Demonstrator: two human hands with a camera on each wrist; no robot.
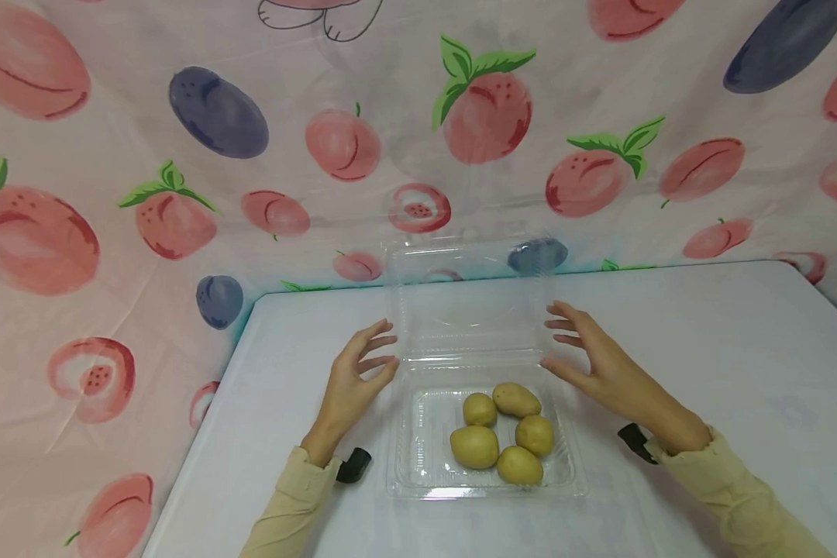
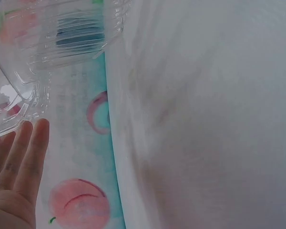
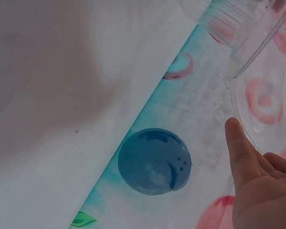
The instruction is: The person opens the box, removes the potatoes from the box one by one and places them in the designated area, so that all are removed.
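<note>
Left hand (image 1: 352, 380): angled inward, fingers extended, slightly parted, gripping nothing | Right hand (image 1: 610, 372): angled inward, thumb and fingers spread, gripping nothing | clear lid (image 1: 470, 318): tilted up between the two sets of fingertips, contact unclear | clear tray (image 1: 428, 446): joined to lid, on the near side of the fingertips, five potatoes (image 1: 474, 447) inside

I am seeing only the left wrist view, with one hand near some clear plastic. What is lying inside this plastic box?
Observer: Five potatoes lie in the bottom part of the box.
Operator: Thank you. Is the lid closed over them?
Observer: No, the lid is open, raised beyond the potatoes in the head view.
Operator: And where is the right hand?
Observer: The right hand is at the lid's right side; I cannot tell whether it touches.
</note>
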